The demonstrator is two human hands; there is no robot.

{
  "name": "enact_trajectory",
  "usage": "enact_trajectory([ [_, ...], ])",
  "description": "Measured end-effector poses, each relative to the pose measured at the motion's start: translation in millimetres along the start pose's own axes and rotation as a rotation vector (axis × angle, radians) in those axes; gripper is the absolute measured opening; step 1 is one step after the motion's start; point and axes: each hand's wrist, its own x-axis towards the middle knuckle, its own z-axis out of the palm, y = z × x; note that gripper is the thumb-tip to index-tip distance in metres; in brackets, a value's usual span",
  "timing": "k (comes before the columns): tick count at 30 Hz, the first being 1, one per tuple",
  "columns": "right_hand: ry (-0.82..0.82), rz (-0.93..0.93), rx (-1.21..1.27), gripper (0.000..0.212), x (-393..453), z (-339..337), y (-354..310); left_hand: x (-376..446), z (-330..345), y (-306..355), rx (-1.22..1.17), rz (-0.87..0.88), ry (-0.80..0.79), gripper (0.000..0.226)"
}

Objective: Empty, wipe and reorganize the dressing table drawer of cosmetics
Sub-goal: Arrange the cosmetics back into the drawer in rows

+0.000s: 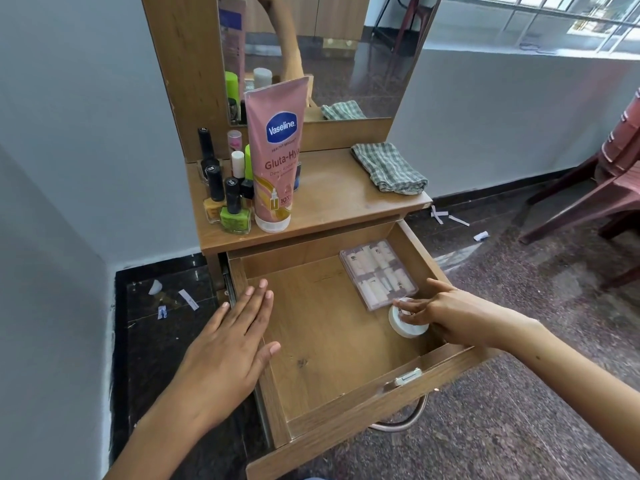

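Note:
The wooden drawer (pixel 322 344) of the dressing table is pulled out. Inside, at its right, lie a clear box of press-on nails (pixel 377 273) and a small round white jar (pixel 407 323). My right hand (pixel 446 315) reaches into the drawer from the right, and its fingers hold the jar from above. My left hand (pixel 228 341) is flat with straight fingers over the drawer's left wall, holding nothing. On the tabletop (pixel 332 199) stand a pink Vaseline tube (pixel 275 154) and several nail polish bottles (pixel 227 199). A folded checked cloth (pixel 389 168) lies at its right.
A mirror (pixel 311 53) rises behind the tabletop. Grey walls stand to the left and behind. Paper scraps (pixel 173 299) lie on the dark floor at left and at right. A brown plastic chair (pixel 595 188) stands at the far right. The drawer's metal handle (pixel 405 420) hangs at its front.

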Motion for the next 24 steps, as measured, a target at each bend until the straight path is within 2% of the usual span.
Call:
enact_trajectory([
  [7,-0.068,0.017,-0.05,0.075,-3.2,-4.9,-4.0,0.9,-0.1,0.2,-0.014,0.006,-0.02,0.083],
  [12,-0.009,-0.008,-0.068,0.071,-2.3,-14.1,-11.1,1.2,-1.4,0.2,-0.011,-0.006,-0.048,0.087],
  [16,0.087,-0.097,-0.059,0.071,8.2,-28.8,-32.9,2.8,-5.0,-2.5,0.048,0.036,0.038,0.068],
  [17,0.16,-0.143,-0.027,0.07,14.3,-33.0,-40.6,3.4,-6.4,-4.8,0.035,0.042,0.043,0.064],
  [20,0.588,-0.271,0.09,0.049,37.8,-41.9,-61.9,7.0,-16.7,-10.1,-0.048,-0.008,-0.082,0.071],
  [22,0.8,-0.258,0.248,0.035,51.3,-53.2,-76.9,8.1,-18.9,-13.3,-0.035,-0.016,-0.094,0.079],
  [24,0.979,-0.199,0.48,0.031,59.6,-68.2,-93.0,8.7,-22.0,-12.8,-0.042,-0.022,-0.109,0.086],
])
